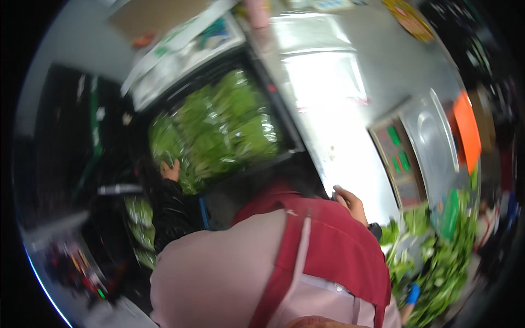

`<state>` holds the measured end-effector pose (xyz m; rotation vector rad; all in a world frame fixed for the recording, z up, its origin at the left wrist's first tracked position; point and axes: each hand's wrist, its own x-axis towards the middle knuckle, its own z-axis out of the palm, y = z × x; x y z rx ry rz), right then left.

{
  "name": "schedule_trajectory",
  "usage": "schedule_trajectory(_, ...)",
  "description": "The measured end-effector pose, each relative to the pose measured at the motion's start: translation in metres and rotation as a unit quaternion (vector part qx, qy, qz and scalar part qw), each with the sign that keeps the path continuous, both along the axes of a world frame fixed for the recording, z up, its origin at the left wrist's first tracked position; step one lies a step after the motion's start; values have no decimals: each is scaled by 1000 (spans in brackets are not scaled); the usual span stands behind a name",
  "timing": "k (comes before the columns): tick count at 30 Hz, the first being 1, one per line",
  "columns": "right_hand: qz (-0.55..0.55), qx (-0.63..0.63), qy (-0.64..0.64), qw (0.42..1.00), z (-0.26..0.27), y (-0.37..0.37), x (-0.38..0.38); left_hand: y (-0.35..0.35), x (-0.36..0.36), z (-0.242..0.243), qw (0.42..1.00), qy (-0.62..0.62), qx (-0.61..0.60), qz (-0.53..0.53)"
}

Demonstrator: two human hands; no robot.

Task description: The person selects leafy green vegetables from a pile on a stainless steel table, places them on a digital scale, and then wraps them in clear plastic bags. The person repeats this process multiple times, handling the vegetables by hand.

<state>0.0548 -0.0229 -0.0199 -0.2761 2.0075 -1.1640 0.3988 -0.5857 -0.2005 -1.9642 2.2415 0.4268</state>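
Note:
My left hand [171, 170] reaches into a black plastic crate [275, 88] and touches a clear bag of leafy greens [166, 137] at its left side. Whether its fingers grip the plastic cannot be told. Several more bags of leafy greens [229, 127] fill the crate side by side. My right hand [353, 206] is at the near edge of a shiny metal table [352, 164], its fingers partly curled. A small dark spot shows at its fingertips, too blurred to name.
A weighing scale [426, 135] with a lit display stands on the table, beside loose leafy greens [445, 266]. Another hand [406, 312] with something blue on it is at lower right. Clear plastic bags [324, 74] lie farther back. A white box [184, 57] borders the crate; more bagged greens [140, 229] sit at left.

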Motion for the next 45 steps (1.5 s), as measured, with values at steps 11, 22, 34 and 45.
schedule_trajectory(11,-506,16,232,830,-2,119,3,49,-234,18,953,124,-207,-185)
schedule_trajectory(22,-812,59,201,544,-72,354,-118,359,-389,131,598,367,22,-712)
schedule_trajectory(34,-389,-582,224,678,61,243,-11,500,-389,296,380,453,31,-806)
schedule_trajectory(45,-594,486,342,543,-17,381,213,474,-399,128,330,80,80,-937)
